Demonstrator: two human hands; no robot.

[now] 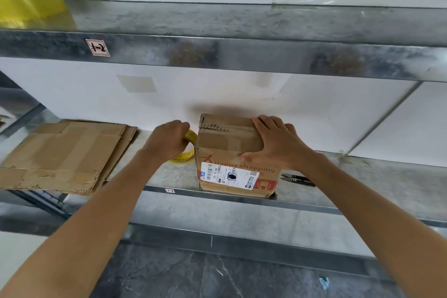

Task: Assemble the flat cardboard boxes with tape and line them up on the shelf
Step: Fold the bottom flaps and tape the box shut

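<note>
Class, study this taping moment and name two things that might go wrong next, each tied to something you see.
1. The box sits at the front edge of the shelf; a tug by the left hand gripping the tape roll might drag it off, though the right hand presses it.
2. The snips beside the box might get knocked down.

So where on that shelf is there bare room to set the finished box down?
The widest bare stretch of the shelf lies right of the scissors. A narrower strip sits between the flat cardboard and the box, but the left hand and tape crowd it.
</note>
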